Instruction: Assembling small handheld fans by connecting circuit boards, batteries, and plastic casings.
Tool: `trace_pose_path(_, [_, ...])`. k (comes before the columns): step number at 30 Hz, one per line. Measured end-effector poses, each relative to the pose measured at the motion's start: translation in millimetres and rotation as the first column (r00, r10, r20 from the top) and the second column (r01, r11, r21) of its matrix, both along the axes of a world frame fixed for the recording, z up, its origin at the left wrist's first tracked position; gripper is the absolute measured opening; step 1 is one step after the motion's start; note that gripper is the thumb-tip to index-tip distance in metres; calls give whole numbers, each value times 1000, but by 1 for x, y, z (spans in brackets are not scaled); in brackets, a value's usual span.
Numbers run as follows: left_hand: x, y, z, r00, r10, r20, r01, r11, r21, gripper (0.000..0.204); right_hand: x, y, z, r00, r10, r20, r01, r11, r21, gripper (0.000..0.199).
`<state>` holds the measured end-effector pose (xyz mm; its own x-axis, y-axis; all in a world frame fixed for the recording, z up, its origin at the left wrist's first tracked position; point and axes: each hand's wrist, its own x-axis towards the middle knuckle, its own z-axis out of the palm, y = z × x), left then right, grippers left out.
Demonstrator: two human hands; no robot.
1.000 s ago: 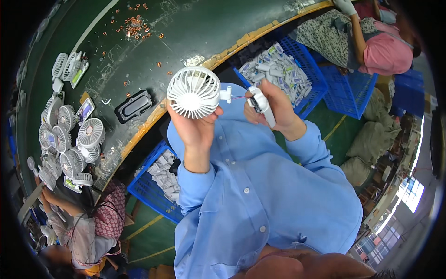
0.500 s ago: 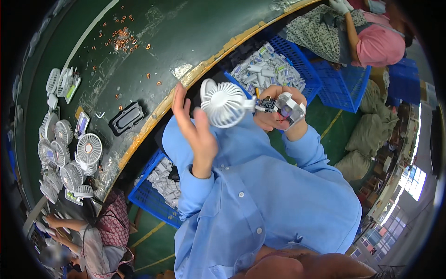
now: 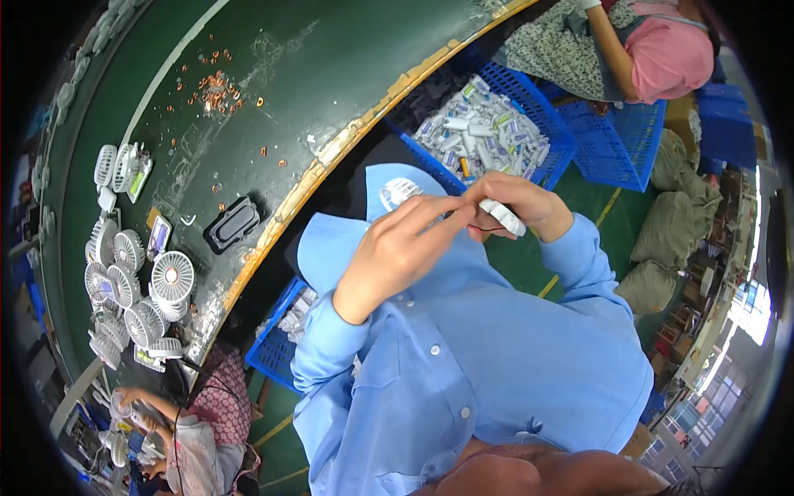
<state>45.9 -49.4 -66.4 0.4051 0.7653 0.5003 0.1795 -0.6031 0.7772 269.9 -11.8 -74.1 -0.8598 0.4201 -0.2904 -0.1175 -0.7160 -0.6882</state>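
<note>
Both hands pinch one small white fan (image 3: 400,193): left hand (image 3: 397,252) its head, right hand (image 3: 521,207) its handle.

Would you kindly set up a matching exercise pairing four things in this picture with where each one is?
Things:
1. white fan head
2. white handle piece
3. black tray
4. pile of finished fans

Places:
A. flat on the green table near its wooden edge
B. in the right hand
C. far left of the table
D. behind the left hand

Pairs: 1-D, 2-B, 3-A, 4-C
</note>
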Motion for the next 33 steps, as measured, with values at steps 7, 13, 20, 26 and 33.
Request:
trace_pose_path(7, [8,-21,-6,942,290,-171,-252,945,209,26,-10,7,-6,974,227,0,-225,967,121,20])
trace_pose_path(13, [7,-31,-13,941,207,-269,-196,978,66,25,-22,-13,-7,976,90,200,-140,957,254,16])
trace_pose_path(20, [46,-53,-7,964,141,-227,-155,987,-46,28,13,-59,-34,995,-56,-77,72,971,226,18])
trace_pose_path(26, [70,-61,-9,962,136,-236,-195,949,-247,17,71,-95,-53,961,-62,-271,121,971,209,18])
trace_pose_path(33, [83,-66,-5,971,219,95,-119,792,-599,14,154,-77,-104,884,-387,263,263,876,404,15])
